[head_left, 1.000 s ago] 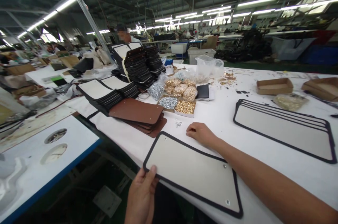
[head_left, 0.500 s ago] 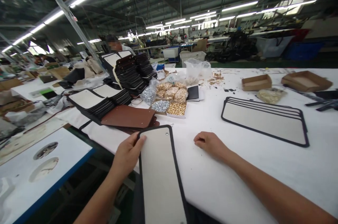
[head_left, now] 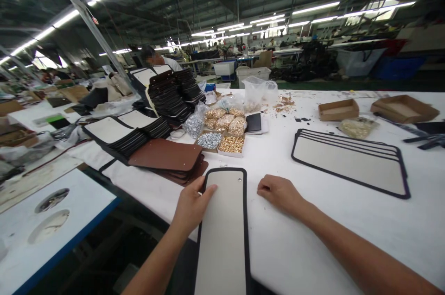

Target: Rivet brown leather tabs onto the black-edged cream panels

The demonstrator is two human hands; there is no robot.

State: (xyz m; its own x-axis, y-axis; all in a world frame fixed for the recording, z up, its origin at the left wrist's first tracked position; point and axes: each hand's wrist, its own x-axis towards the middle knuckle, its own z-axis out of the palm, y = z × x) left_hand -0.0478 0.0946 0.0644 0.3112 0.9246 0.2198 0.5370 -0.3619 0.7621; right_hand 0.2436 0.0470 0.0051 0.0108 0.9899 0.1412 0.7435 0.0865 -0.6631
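A long cream panel with a black border [head_left: 224, 230] lies lengthwise on the white table [head_left: 313, 239], its near end hanging over the table's front edge. A small metal stud shows near its far end. My left hand [head_left: 191, 207] holds the panel's left edge near the far corner, thumb on top. My right hand [head_left: 280, 193] rests on the table just right of the panel, fingers curled under in a loose fist; I cannot see anything in it.
A stack of brown panels [head_left: 167, 156] lies left of the cream panel, with black-edged stacks [head_left: 118, 135] behind. Trays and bags of silver and gold studs [head_left: 225, 140] sit ahead. Several finished cream panels [head_left: 347, 160] lie at right. Cardboard trays [head_left: 339, 109] stand farther back. A person sits far left.
The panel was turned from lying crosswise to pointing away from me, then slid a little right. My left hand moved from its near corner to its far left edge. My right hand stayed put.
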